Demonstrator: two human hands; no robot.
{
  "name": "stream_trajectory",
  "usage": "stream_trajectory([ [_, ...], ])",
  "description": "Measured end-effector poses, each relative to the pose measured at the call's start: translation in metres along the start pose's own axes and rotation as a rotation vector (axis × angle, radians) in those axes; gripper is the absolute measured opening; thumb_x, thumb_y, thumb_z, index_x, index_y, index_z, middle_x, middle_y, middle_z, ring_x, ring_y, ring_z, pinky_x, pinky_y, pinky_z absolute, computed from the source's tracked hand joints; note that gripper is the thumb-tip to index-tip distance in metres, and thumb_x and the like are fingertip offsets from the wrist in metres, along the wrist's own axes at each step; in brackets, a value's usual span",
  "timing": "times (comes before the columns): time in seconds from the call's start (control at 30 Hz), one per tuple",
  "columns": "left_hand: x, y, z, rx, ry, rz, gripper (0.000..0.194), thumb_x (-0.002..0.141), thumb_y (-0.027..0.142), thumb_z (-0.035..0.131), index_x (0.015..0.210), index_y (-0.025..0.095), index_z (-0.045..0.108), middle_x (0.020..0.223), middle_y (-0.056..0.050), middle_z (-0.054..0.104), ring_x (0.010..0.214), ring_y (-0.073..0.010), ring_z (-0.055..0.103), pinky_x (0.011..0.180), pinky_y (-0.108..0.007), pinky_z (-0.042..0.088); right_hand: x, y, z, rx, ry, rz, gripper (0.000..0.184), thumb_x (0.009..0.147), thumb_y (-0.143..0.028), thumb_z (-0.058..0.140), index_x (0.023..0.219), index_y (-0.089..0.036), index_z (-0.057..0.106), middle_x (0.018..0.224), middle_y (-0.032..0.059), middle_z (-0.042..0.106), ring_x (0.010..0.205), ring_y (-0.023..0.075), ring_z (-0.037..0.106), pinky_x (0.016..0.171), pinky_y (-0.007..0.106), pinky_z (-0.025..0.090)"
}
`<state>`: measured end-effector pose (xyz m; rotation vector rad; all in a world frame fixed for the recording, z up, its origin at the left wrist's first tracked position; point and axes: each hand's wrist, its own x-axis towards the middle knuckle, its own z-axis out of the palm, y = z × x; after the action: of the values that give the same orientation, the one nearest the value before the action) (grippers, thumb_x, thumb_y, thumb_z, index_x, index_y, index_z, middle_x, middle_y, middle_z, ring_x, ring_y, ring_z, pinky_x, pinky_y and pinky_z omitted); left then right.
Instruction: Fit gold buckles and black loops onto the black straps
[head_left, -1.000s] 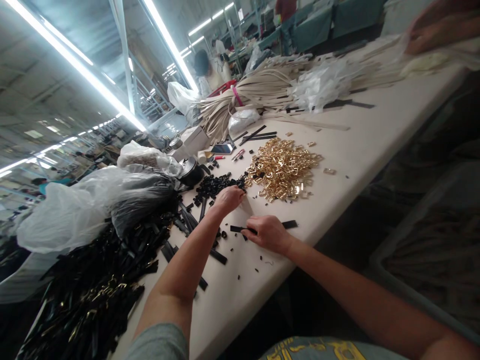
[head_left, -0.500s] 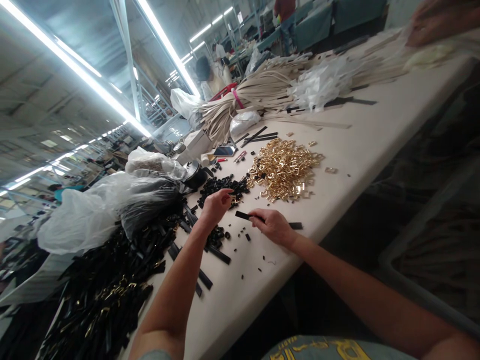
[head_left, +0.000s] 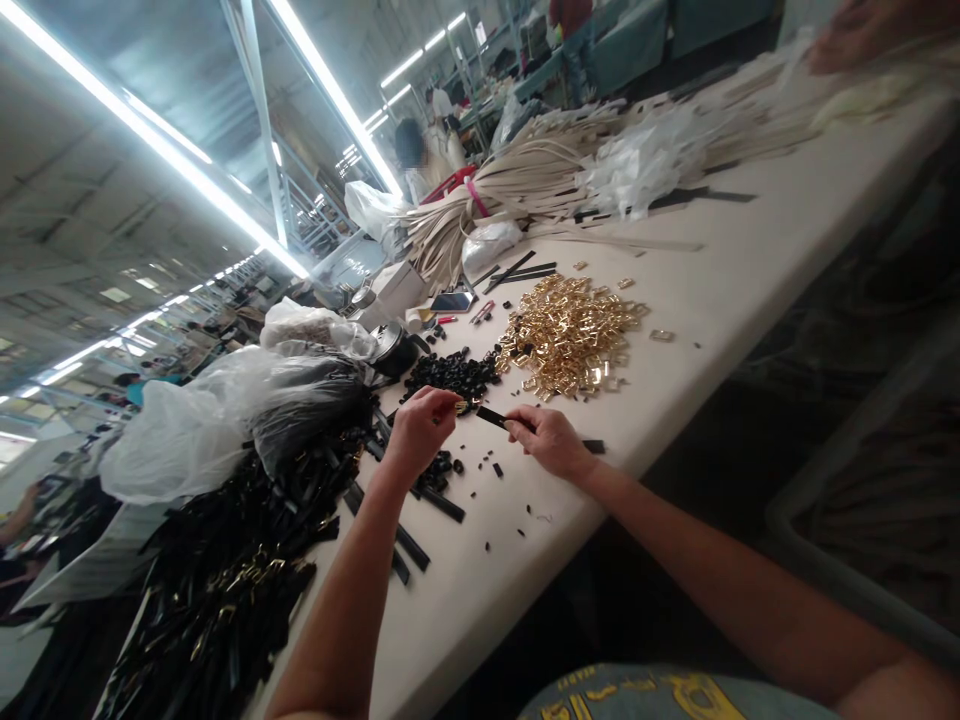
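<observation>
My left hand [head_left: 422,428] pinches a small gold buckle [head_left: 460,407] at its fingertips. Just right of it, my right hand [head_left: 549,438] grips a black strap [head_left: 491,416], whose flat end points toward the buckle; a narrow gap separates the two. Behind my hands lies a heap of gold buckles [head_left: 574,335], and to its left a pile of small black loops [head_left: 450,376]. Another dark strap piece [head_left: 594,446] shows beyond my right hand on the table.
The pale table [head_left: 660,400] slopes across the view. Black straps with gold fittings [head_left: 240,600] are heaped at left beside a plastic bag [head_left: 187,410]. A phone [head_left: 452,301], a lidded pot [head_left: 395,350] and bundled beige straps [head_left: 525,175] lie behind. Another person's hand [head_left: 877,35] is at upper right.
My left hand has drawn back from the piles with a gold buckle. My right hand has lifted the black strap from the table, bringing its end near the buckle.
</observation>
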<state>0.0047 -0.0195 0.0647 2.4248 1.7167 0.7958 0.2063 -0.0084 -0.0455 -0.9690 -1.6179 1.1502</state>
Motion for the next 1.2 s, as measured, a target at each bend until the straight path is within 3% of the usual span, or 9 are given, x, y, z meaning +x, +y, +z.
stream_trajectory([
  [0.13, -0.002, 0.002, 0.008, -0.079, 0.014, -0.076, 0.022, 0.079, 0.014, 0.06, 0.097, 0.021, 0.07, 0.079, -0.001, 0.066, 0.062, -0.0103, 0.059, 0.063, -0.022, 0.05, 0.0, -0.002, -0.002, -0.005, -0.007, -0.003, 0.019, 0.087, -0.032, 0.054, 0.087, -0.018, 0.067, 0.068, 0.0001, 0.068, 0.051, 0.0115, 0.056, 0.052, 0.023, 0.042],
  [0.37, -0.006, 0.006, 0.018, -0.319, -0.049, -0.162, 0.042, 0.079, 0.019, 0.063, 0.121, 0.021, 0.059, 0.084, -0.001, 0.069, 0.071, -0.0127, 0.064, 0.07, -0.025, 0.053, 0.0, 0.0, -0.001, 0.008, -0.007, 0.012, 0.019, 0.087, -0.032, 0.054, 0.086, -0.018, 0.066, 0.069, -0.0009, 0.067, 0.051, 0.0106, 0.056, 0.053, 0.022, 0.042],
  [0.6, -0.005, 0.017, 0.021, -0.155, -0.039, -0.116, 0.015, 0.08, 0.019, 0.062, 0.091, 0.021, 0.073, 0.082, -0.003, 0.068, 0.066, -0.0126, 0.06, 0.064, -0.024, 0.05, 0.0, 0.002, -0.001, 0.027, -0.02, -0.004, 0.02, 0.087, -0.033, 0.054, 0.087, -0.018, 0.066, 0.068, -0.0007, 0.066, 0.05, 0.0101, 0.055, 0.053, 0.022, 0.043],
  [0.8, -0.004, 0.017, 0.03, -0.275, -0.038, -0.146, 0.006, 0.077, 0.02, 0.065, 0.08, 0.018, 0.07, 0.08, -0.002, 0.062, 0.064, -0.0103, 0.06, 0.061, -0.021, 0.049, 0.0, 0.001, -0.001, 0.089, -0.015, -0.01, 0.02, 0.086, -0.033, 0.055, 0.085, -0.017, 0.066, 0.066, -0.0004, 0.065, 0.05, 0.01, 0.053, 0.052, 0.021, 0.042],
  [1.03, -0.003, 0.013, 0.027, -0.519, -0.091, -0.269, 0.015, 0.076, 0.031, 0.068, 0.083, 0.017, 0.071, 0.077, -0.001, 0.058, 0.062, -0.0094, 0.056, 0.055, -0.02, 0.044, 0.001, 0.001, -0.001, 0.067, -0.031, 0.001, 0.02, 0.086, -0.033, 0.055, 0.085, -0.017, 0.067, 0.065, -0.0007, 0.064, 0.05, 0.0098, 0.053, 0.051, 0.021, 0.041],
  [1.2, 0.0, 0.01, 0.025, -0.502, -0.108, -0.296, 0.019, 0.075, 0.034, 0.069, 0.085, 0.018, 0.073, 0.079, -0.002, 0.061, 0.065, -0.0105, 0.057, 0.06, -0.022, 0.046, 0.0, 0.002, -0.001, 0.102, -0.051, -0.016, 0.021, 0.086, -0.033, 0.054, 0.085, -0.017, 0.067, 0.066, -0.0004, 0.064, 0.052, 0.0099, 0.053, 0.052, 0.021, 0.043],
])
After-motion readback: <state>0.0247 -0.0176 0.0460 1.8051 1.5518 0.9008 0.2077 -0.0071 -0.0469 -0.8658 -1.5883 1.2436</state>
